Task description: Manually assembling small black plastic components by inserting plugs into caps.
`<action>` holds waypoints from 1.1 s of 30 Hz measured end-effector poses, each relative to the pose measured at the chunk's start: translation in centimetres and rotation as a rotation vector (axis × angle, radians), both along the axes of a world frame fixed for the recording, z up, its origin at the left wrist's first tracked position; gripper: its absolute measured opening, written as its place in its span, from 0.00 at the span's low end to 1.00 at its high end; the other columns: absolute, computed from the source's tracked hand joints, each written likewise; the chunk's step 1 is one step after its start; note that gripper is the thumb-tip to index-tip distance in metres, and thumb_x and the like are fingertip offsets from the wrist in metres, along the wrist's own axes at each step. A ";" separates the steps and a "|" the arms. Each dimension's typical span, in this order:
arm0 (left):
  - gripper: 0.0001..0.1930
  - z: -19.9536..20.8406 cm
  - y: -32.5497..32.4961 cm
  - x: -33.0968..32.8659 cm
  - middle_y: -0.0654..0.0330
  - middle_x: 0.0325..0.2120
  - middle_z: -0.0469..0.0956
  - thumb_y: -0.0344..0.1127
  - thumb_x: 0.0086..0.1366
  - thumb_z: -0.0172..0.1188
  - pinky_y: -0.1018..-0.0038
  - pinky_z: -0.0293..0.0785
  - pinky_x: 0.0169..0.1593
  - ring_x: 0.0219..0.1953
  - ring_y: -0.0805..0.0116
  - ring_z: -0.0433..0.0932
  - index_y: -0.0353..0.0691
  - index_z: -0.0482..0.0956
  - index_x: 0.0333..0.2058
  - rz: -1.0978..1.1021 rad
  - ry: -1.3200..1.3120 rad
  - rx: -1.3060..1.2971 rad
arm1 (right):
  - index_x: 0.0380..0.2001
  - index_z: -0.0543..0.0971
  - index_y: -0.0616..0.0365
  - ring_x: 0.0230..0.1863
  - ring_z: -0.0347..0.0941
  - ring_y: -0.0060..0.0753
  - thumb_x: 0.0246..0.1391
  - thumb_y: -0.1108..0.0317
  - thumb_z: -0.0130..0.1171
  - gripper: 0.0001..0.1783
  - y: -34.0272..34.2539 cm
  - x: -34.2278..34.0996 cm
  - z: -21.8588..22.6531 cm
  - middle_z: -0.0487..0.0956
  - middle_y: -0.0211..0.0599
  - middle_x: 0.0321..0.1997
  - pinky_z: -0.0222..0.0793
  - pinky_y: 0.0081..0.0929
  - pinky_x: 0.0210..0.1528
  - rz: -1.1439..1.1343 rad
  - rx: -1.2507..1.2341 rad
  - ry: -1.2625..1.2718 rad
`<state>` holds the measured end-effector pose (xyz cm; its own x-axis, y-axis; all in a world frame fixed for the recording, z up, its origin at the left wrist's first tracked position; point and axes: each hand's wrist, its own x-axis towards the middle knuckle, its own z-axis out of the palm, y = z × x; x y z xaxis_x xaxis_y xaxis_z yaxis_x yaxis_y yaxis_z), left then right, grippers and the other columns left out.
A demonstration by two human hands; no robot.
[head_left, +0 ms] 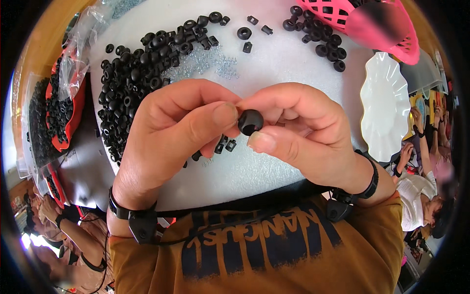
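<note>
Over the middle of the table, a round black cord-lock body (251, 121) with a dark hole in its side is pinched between both hands. My left hand (178, 125) closes thumb and forefinger at its left edge; whether a smaller part sits in that pinch is hidden. My right hand (306, 125) grips it from the right, thumb below and forefinger above. Left of my hands lies a large heap of black cord-lock bodies (128, 73). Small black plungers (229, 145) show just beneath my fingers. Fine metal springs (205, 62) are scattered beyond my left hand.
White foam sheeting (274, 63) covers the table. Another group of round bodies (323, 36) lies far right, near a pink basket (338, 12). A white scalloped dish (385, 108) stands right. Red trays (76, 115) of black parts are at left. Other people sit on both sides.
</note>
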<state>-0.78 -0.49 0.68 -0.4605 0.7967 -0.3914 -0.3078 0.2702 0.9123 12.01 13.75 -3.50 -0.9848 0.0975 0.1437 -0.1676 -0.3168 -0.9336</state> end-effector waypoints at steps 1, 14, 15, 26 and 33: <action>0.10 0.1 0.0 0.1 0.64 0.21 0.72 0.33 0.54 0.56 0.87 0.59 0.21 0.18 0.81 0.66 0.33 0.73 0.33 0.022 0.045 0.017 | 0.46 0.67 0.67 0.43 0.71 0.24 0.52 0.80 0.50 0.16 0.0 0.1 0.3 0.74 0.40 0.40 0.67 0.21 0.45 -0.002 0.001 0.002; 0.11 -0.5 -0.6 -0.6 0.61 0.25 0.70 0.30 0.48 0.61 0.80 0.60 0.29 0.25 0.74 0.66 0.34 0.76 0.32 -0.218 0.917 0.280 | 0.41 0.70 0.65 0.32 0.72 0.21 0.51 0.75 0.54 0.13 0.2 -0.2 1.1 0.75 0.36 0.34 0.69 0.20 0.36 0.063 -0.427 -0.252; 0.11 -0.5 -0.6 -0.8 0.61 0.25 0.70 0.30 0.48 0.61 0.80 0.60 0.29 0.25 0.74 0.66 0.34 0.76 0.32 -0.223 0.915 0.281 | 0.41 0.70 0.65 0.33 0.71 0.21 0.51 0.76 0.55 0.13 0.4 -0.1 1.1 0.75 0.36 0.34 0.68 0.19 0.37 0.107 -0.448 -0.285; 0.06 -1.6 3.6 -3.4 0.60 0.26 0.71 0.25 0.52 0.55 0.77 0.63 0.34 0.29 0.67 0.69 0.36 0.75 0.31 -0.301 1.342 0.011 | 0.33 0.73 0.62 0.30 0.66 0.15 0.46 0.76 0.60 0.09 0.3 0.0 0.8 0.73 0.28 0.31 0.63 0.15 0.35 0.253 -0.139 -0.263; 0.06 -1.6 4.2 -3.6 0.58 0.28 0.72 0.29 0.49 0.58 0.68 0.62 0.41 0.33 0.58 0.69 0.40 0.76 0.29 -0.448 1.667 -0.106 | 0.33 0.73 0.62 0.29 0.65 0.14 0.47 0.74 0.60 0.10 0.6 -0.1 0.5 0.72 0.27 0.30 0.62 0.14 0.33 0.241 -0.150 -0.288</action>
<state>-4.42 3.73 -0.89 -0.1599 0.9700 0.1828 0.9830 0.1396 0.1192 11.94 14.37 -2.95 -0.9800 -0.1419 -0.1397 0.1897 -0.4511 -0.8721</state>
